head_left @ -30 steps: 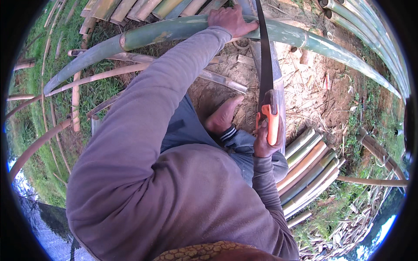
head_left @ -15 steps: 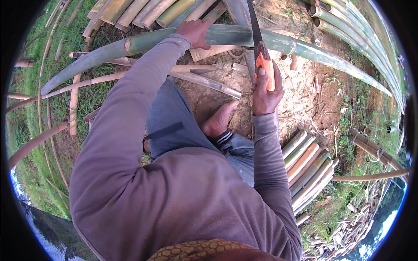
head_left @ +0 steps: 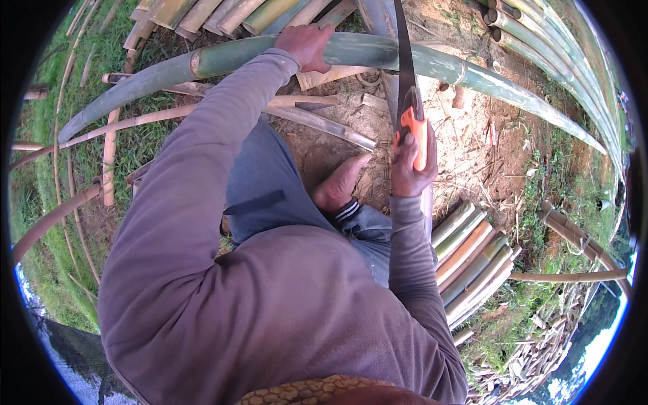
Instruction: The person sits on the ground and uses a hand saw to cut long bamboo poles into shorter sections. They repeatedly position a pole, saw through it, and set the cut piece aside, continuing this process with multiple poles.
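Note:
A long green bamboo pole (head_left: 364, 50) lies crosswise in front of me, its ends curving away to both sides. My left hand (head_left: 307, 47) grips the pole from above, a little left of its middle. In my right hand (head_left: 413, 169) is a handsaw (head_left: 407, 67) with an orange and black handle; my fingers are wrapped round the grip. The dark blade points away from me and crosses the pole to the right of my left hand. How deep the blade sits in the bamboo I cannot tell.
Cut bamboo pieces (head_left: 233, 15) are stacked beyond the pole, and another stack (head_left: 472, 256) lies by my right forearm. Long poles (head_left: 540, 54) rest at the far right. A split piece (head_left: 320, 127) lies near my bare foot (head_left: 341, 183). Thin poles (head_left: 54, 223) stand at left.
My right hand has drawn the saw back toward me along its blade. My left hand still holds the pole, which has barely shifted in view.

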Tool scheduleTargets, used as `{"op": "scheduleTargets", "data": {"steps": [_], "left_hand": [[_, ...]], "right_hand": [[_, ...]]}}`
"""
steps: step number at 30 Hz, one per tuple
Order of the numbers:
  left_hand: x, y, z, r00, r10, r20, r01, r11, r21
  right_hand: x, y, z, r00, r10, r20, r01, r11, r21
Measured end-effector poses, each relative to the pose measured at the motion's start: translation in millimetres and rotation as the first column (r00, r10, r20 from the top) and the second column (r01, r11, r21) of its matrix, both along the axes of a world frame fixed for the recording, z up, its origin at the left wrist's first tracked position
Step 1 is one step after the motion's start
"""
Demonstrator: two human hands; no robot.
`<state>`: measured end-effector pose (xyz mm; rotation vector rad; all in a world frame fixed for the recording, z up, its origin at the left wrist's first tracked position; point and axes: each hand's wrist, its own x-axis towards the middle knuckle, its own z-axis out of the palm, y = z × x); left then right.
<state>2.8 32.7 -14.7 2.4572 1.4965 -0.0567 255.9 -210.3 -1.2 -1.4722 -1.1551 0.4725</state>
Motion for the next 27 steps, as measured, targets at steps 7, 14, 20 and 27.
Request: {"op": "scheduleTargets", "data": {"steps": [7,14,20,27], "left_hand": [[-6.9,7.3,2.9,1.0,-0.007,0.03,0.007,1.0,0.014],[-5.2,2.8,-4.0,1.0,-0.004,-0.004,0.004,0.999,0.047],[-3.0,14.4,-3.3,1.0,-0.018,-0.009,0.019,0.997,0.08],[-5.5,8.8,-16.4,0.999,-0.022,-0.032,0.025,0.993,0.113]], "right_hand": [[-2.3,-1.0,8.1,0.995,-0.001,-0.096,-0.011,0.993,-0.118],[-9.8,-111.5,17.9,0.986,0.031,-0.166,-0.05,0.992,-0.113],[-14.7,77.1,21.4,0.996,0.028,-0.088,-0.032,0.998,-0.045],[-8.9,-131.7,14.3,0.987,-0.029,-0.155,0.001,0.984,-0.18]]}}
